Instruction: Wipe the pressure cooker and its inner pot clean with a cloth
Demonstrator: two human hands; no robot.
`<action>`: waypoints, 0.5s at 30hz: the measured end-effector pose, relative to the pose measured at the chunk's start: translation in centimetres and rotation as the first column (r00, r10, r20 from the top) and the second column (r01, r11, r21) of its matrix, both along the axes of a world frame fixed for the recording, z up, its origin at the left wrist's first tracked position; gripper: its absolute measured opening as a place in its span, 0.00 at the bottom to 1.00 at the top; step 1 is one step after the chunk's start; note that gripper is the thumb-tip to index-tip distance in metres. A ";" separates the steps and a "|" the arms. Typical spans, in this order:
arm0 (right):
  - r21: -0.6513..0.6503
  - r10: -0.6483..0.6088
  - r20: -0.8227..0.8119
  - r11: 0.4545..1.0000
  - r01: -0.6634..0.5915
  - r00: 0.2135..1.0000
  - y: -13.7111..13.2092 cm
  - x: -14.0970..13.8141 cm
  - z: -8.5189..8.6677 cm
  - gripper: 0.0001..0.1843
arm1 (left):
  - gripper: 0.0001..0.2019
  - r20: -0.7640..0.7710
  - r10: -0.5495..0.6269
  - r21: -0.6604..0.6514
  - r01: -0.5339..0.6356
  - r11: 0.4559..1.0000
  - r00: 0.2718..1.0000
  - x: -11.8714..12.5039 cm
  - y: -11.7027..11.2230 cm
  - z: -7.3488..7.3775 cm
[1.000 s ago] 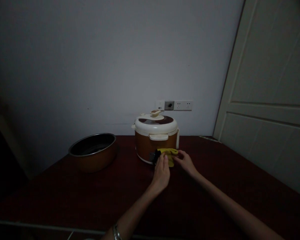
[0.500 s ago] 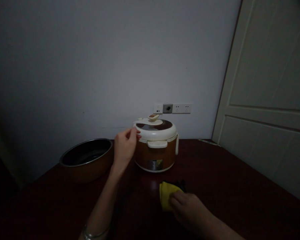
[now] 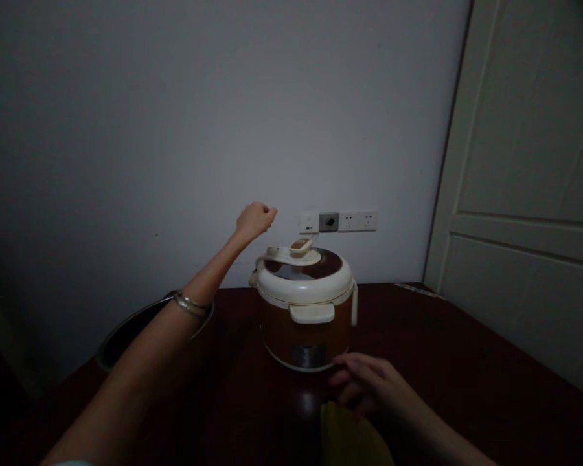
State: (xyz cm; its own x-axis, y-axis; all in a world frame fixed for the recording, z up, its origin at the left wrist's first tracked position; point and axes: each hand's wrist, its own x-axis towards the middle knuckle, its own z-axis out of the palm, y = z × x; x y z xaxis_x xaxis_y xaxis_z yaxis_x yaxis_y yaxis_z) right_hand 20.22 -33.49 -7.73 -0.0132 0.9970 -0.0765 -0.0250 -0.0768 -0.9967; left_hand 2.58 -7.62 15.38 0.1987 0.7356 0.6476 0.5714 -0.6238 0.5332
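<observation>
A brown rice cooker [image 3: 307, 327] with a white lid [image 3: 305, 279] stands on the dark red table [image 3: 466, 382]. My left hand [image 3: 255, 219] is raised above and behind the lid's left side, fingers curled into a loose fist with nothing visible in it. A bracelet rings that wrist. My right hand [image 3: 366, 383] rests low in front of the cooker's base, fingers loosely bent, lying on the top edge of a yellow cloth [image 3: 350, 436] spread on the table.
A wide metal pan [image 3: 126, 331] sits left of the cooker, partly hidden by my left forearm. A strip of wall sockets [image 3: 338, 221] is behind the cooker. A pale door [image 3: 529, 213] stands at the right.
My left hand left the cooker's front, passed the lid's edge and rose above it. My right hand pulled the yellow cloth off the cooker down onto the table. The view moved closer.
</observation>
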 end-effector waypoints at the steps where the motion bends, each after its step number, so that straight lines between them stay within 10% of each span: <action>1: -0.056 -0.007 -0.131 0.998 0.000 0.991 0.7 0.0 0.3 0.26 | 0.15 -0.130 -0.022 -0.038 0.017 0.999 0.991 0.9 1.7 0.3; 6: -0.166 -0.064 -0.487 0.986 -0.020 0.871 2.2 -0.8 2.4 0.24 | 0.14 -0.543 -0.282 -0.362 0.082 0.929 0.791 5.5 8.5 -0.2; 15: -0.065 -0.061 -0.706 0.998 0.021 0.705 3.2 -3.2 5.4 0.15 | 0.24 -0.529 -0.638 -0.735 0.072 0.674 0.560 10.8 14.7 -4.8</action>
